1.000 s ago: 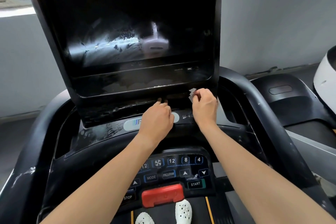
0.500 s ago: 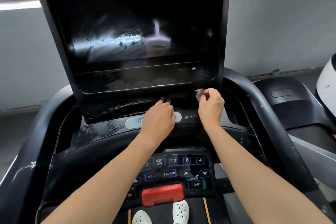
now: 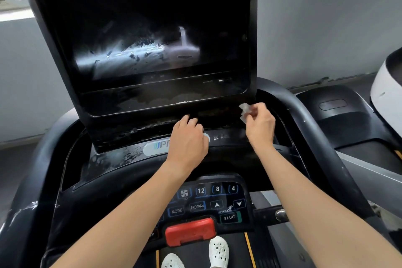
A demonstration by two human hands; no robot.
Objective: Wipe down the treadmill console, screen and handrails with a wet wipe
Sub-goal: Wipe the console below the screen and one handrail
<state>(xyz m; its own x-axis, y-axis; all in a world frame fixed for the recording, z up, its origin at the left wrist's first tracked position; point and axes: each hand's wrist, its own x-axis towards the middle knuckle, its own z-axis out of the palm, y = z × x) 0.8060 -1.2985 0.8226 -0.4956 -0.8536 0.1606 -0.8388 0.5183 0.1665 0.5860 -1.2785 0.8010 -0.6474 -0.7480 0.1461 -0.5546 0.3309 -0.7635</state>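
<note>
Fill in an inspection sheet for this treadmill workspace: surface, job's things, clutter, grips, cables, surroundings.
Surface: console black, wet streaks beside the logo; screen dark and smeared.
Job's things: wipe crumpled, at the screen's lower right corner; right handrail black; left handrail black, scuffed.
Clutter: nothing seen.
Grips: right hand pinches the wipe; left hand rests on the console, fingertips at the ledge under the screen.
Cables: nothing seen.
Surroundings: grey wall; second treadmill to the right; white machine beyond it.
</note>
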